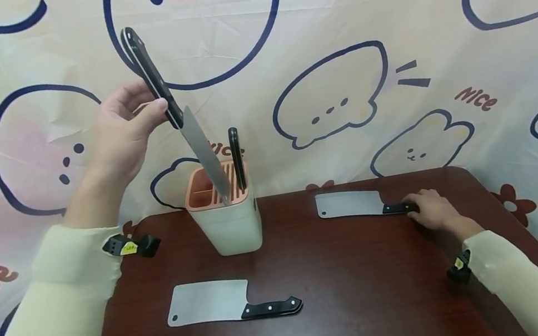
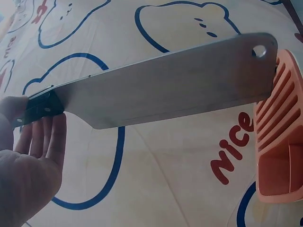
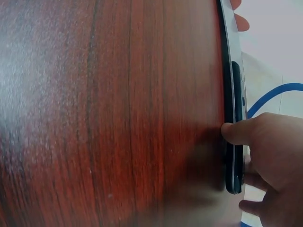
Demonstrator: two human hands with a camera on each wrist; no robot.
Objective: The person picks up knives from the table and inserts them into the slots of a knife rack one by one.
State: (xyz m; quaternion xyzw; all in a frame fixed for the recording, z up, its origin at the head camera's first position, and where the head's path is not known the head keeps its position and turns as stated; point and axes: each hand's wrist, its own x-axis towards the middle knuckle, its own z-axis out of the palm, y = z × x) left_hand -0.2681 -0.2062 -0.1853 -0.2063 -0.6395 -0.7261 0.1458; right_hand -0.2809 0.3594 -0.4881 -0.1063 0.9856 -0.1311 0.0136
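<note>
Partway, I'd judge — upright knife (image 1: 237, 158) in the block (image 1: 231, 231), tilted knife (image 1: 204, 153) at its slots (image 2: 277, 109), far cleaver (image 1: 349, 204) and near cleaver (image 1: 210, 301) out on the table (image 1: 343, 282).
My left hand (image 1: 125, 127) pinches the tilted knife's handle between thumb and fingers, blade angled down and not sunk in — whether its tip touches, I can't tell. My right hand (image 1: 432, 209) has its fingers curled round the far cleaver's handle; the near cleaver lies untouched.
</note>
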